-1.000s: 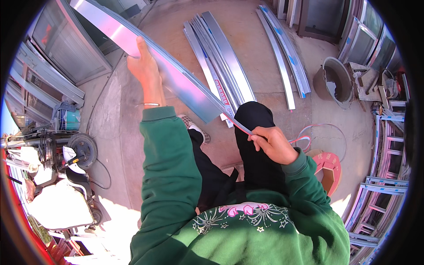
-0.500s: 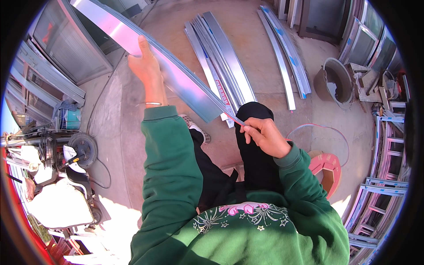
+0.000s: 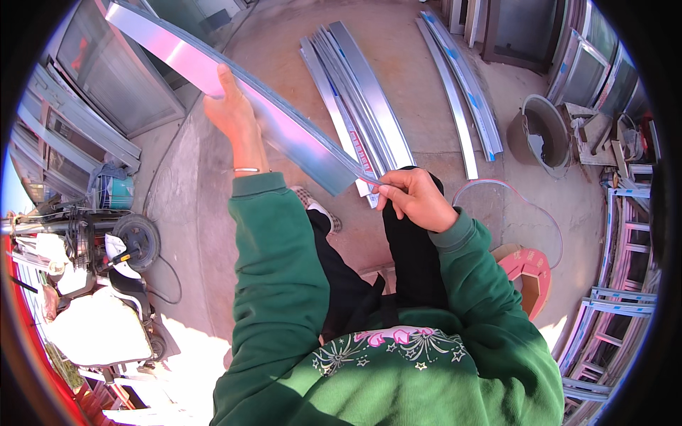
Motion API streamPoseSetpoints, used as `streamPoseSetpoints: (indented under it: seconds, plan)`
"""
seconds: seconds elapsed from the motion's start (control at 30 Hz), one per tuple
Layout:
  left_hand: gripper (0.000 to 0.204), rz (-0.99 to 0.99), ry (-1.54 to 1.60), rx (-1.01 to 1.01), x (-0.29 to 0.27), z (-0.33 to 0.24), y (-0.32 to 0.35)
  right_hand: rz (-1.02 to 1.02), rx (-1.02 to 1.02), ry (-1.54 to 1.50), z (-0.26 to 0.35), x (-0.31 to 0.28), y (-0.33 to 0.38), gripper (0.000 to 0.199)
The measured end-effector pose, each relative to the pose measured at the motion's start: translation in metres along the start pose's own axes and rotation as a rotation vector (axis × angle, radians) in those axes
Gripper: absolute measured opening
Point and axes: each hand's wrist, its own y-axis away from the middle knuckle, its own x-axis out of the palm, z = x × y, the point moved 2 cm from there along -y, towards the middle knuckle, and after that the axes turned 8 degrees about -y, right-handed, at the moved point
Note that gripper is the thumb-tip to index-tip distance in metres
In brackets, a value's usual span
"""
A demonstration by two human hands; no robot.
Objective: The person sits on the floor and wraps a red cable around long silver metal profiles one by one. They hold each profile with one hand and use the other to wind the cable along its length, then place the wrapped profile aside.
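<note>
My left hand point(image 3: 234, 117) is wrapped round a long, shiny aluminium profile point(image 3: 295, 145), its thumb lying along the flat face. The profile slants from the upper left down to a near end just above my knees. At that end my right hand point(image 3: 423, 202) pinches a thin, flexible strip point(image 3: 529, 197) between thumb and fingers. Behind my right forearm the strip loops out over the floor, toward a red and brown cardboard reel point(image 3: 529, 273). How the strip sits in the profile's edge is too small to make out.
A stack of aluminium profiles point(image 3: 362, 99) lies on the concrete ahead, with more profiles point(image 3: 462, 85) to its right. Beyond them stands a grey bucket point(image 3: 538, 135). Window frames point(image 3: 625, 284) line the right side. A scooter point(image 3: 106, 298) is parked at left.
My right hand has moved up and left, closer to the profile's near end, with the strip in its fingers. The strip's loop on the floor has shifted. My left hand keeps its hold.
</note>
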Motion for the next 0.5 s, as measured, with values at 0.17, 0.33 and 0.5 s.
streamPoseSetpoints:
  seconds: [0.17, 0.33, 0.5]
  plan:
    - [0.049, -0.022, -0.007, -0.068, -0.008, 0.004, -0.006, 0.098, 0.119, -0.174, 0.001, 0.001, 0.008, 0.023]
    - [0.048, -0.036, 0.019, -0.035, -0.009, 0.006, -0.006, 0.081, 0.156, -0.097, 0.004, -0.011, 0.014, 0.022]
    - [0.048, -0.042, 0.005, -0.045, -0.004, 0.004, -0.003, 0.008, -0.029, -0.075, 0.000, 0.009, -0.012, 0.020]
